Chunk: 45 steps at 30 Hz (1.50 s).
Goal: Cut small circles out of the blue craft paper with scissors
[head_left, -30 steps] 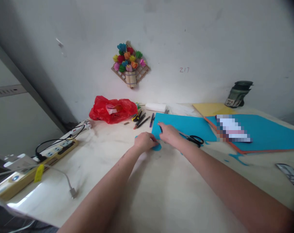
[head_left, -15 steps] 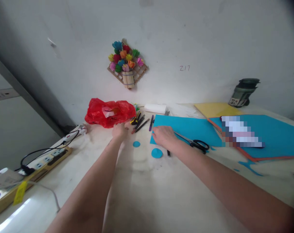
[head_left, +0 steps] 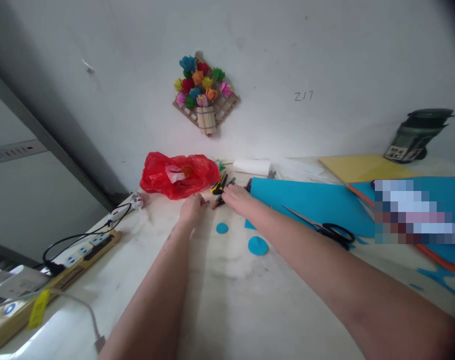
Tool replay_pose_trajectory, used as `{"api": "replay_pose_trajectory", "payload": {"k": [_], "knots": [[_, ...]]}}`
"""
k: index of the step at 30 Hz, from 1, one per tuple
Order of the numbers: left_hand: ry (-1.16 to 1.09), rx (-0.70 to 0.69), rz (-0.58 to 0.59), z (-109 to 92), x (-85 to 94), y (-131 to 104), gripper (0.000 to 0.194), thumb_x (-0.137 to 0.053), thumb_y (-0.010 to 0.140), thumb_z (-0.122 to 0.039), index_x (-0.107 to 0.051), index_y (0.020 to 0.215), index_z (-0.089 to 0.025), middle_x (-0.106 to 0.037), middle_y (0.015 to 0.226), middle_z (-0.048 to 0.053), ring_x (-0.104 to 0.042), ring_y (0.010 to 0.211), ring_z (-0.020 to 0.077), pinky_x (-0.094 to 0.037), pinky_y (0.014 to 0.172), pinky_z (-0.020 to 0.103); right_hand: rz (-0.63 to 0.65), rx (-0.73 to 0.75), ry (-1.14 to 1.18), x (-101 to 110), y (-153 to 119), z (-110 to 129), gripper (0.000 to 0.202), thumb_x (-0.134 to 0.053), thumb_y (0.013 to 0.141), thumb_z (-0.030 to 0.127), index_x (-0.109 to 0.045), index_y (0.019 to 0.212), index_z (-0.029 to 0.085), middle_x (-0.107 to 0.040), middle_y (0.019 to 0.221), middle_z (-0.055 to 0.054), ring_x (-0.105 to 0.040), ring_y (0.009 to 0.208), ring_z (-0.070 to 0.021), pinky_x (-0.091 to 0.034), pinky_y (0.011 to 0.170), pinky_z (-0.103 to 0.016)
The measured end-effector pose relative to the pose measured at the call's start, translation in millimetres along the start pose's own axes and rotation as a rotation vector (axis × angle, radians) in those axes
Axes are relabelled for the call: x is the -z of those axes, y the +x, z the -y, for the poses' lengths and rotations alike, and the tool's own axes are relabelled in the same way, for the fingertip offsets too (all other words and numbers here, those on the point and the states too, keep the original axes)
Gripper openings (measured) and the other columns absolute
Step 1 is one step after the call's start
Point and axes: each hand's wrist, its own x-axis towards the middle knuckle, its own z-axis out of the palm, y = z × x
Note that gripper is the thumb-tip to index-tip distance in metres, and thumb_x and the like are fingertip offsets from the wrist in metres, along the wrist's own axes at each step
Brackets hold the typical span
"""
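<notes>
My left hand [head_left: 192, 210] rests on the table just in front of the red plastic bag [head_left: 159, 185], its fingers curled together. Whatever they may pinch is too small to make out. Over the cluster of pens [head_left: 217, 202] lies my right hand [head_left: 237, 196], fingers bent down and close together; it hides most of the pens and its own grip. A yellow-and-black cutter [head_left: 216, 189] is just behind the pens. Nearer to me are a small blue paper disc [head_left: 222, 228] and a larger one [head_left: 258, 245]. Black-handled scissors [head_left: 332, 232] lie on the blue sheet [head_left: 306, 197].
A power strip [head_left: 77, 262] with cables runs along the left edge. A white roll [head_left: 252, 166] lies by the wall. Yellow sheets [head_left: 362, 169], a dark bottle [head_left: 417, 137] and blue scraps [head_left: 441, 280] are at the right. A flower decoration [head_left: 206, 95] hangs on the wall.
My right hand has moved left, from the edge of the blue sheet onto the pens. My left hand stays by the red bag. The whole view has shifted, so things appear further right.
</notes>
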Motion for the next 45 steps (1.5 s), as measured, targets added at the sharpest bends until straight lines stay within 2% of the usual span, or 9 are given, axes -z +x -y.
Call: {"api": "replay_pose_trajectory", "payload": {"k": [3, 6, 8, 11, 14, 19, 31, 39, 45], "knots": [[-0.154, -0.002, 0.042, -3.3, 7.4, -4.4, 0.022, -0.061, 0.07, -0.039, -0.059, 0.065, -0.018, -0.06, 0.061, 0.004, -0.054, 0.06, 0.0162, -0.036, 0.056, 0.025, -0.024, 0.06, -0.02, -0.2, 0.6, -4.5, 0.029, -0.038, 0.084, 0.007, -0.062, 0.099, 0.01, -0.06, 0.102, -0.016, -0.048, 0.102, -0.0269, -0.037, 0.08, -0.036], [-0.576, -0.027, 0.188, -2.0, 16.2, -9.7, 0.024, -0.063, 0.069, -0.04, -0.059, 0.067, -0.016, -0.058, 0.056, 0.002, -0.048, 0.049, 0.0117, -0.036, 0.051, 0.024, -0.068, 0.027, 0.028, 1.3, 1.1, -11.0, 0.03, -0.037, 0.086, 0.008, -0.059, 0.106, 0.014, -0.062, 0.097, -0.012, -0.052, 0.093, -0.0229, -0.038, 0.075, -0.032], [-0.86, -0.05, 0.265, 2.0, 21.0, -13.0, 0.025, -0.068, 0.066, -0.038, -0.061, 0.071, -0.014, -0.06, 0.061, 0.002, -0.048, 0.05, 0.0096, -0.038, 0.052, 0.023, -0.171, 0.005, 0.084, 4.0, 0.6, -14.9, 0.03, -0.037, 0.088, 0.009, -0.057, 0.109, 0.016, -0.062, 0.097, -0.01, -0.053, 0.089, -0.0201, -0.038, 0.072, -0.03], [-1.167, -0.057, 0.316, 8.3, 23.9, -16.4, 0.026, -0.073, 0.063, -0.034, -0.064, 0.075, -0.012, -0.06, 0.065, 0.002, -0.05, 0.054, 0.0076, -0.039, 0.053, 0.021, -0.328, 0.018, 0.143, 11.4, -4.0, -18.1, 0.026, -0.04, 0.09, 0.017, -0.059, 0.108, 0.017, -0.059, 0.1, -0.009, -0.052, 0.092, -0.0187, -0.037, 0.072, -0.027], [-1.323, -0.021, 0.344, 10.7, 22.0, -17.2, 0.026, -0.075, 0.062, -0.03, -0.066, 0.077, -0.011, -0.059, 0.063, 0.002, -0.05, 0.054, 0.0068, -0.038, 0.051, 0.019, -0.352, 0.032, 0.177, 21.6, -14.3, -17.9, 0.026, -0.043, 0.091, 0.029, -0.063, 0.104, 0.018, -0.06, 0.096, -0.007, -0.053, 0.089, -0.0175, -0.036, 0.067, -0.026], [-1.391, -0.01, 0.372, 8.6, 15.7, -16.1, 0.024, -0.071, 0.068, -0.029, -0.066, 0.079, -0.009, -0.057, 0.062, 0.002, -0.049, 0.052, 0.0056, -0.038, 0.049, 0.018, -0.326, -0.067, 0.148, 32.3, -33.5, -13.8, 0.029, -0.043, 0.09, 0.034, -0.067, 0.097, 0.019, -0.063, 0.088, -0.006, -0.054, 0.081, -0.0167, -0.029, 0.056, -0.026], [-1.389, 0.001, 0.381, 7.4, 12.2, -16.7, 0.026, -0.07, 0.069, -0.031, -0.063, 0.079, -0.009, -0.056, 0.06, 0.001, -0.049, 0.051, 0.0049, -0.038, 0.049, 0.017, -0.31, -0.114, 0.119, 32.4, -46.6, -8.9, 0.03, -0.041, 0.091, 0.035, -0.067, 0.095, 0.02, -0.064, 0.088, -0.006, -0.055, 0.084, -0.0173, -0.027, 0.055, -0.027], [-1.365, 0.001, 0.367, 4.8, 6.6, -15.1, 0.03, -0.073, 0.064, -0.035, -0.06, 0.073, -0.01, -0.057, 0.06, 0.001, -0.049, 0.048, 0.006, -0.038, 0.047, 0.019, -0.28, -0.094, 0.082, 30.1, -44.6, -0.7, 0.028, -0.042, 0.091, 0.035, -0.066, 0.093, 0.02, -0.063, 0.088, -0.006, -0.056, 0.083, -0.0173, -0.028, 0.056, -0.027], [-1.357, 0.006, 0.355, -5.9, 7.7, -16.0, 0.029, -0.075, 0.061, -0.033, -0.059, 0.067, -0.01, -0.058, 0.056, 0.001, -0.05, 0.045, 0.0063, -0.039, 0.047, 0.02, -0.237, -0.075, 0.049, 28.3, -38.1, 4.6, 0.03, -0.039, 0.092, 0.032, -0.065, 0.09, 0.017, -0.065, 0.089, -0.008, -0.058, 0.085, -0.0193, -0.033, 0.059, -0.028]]}}
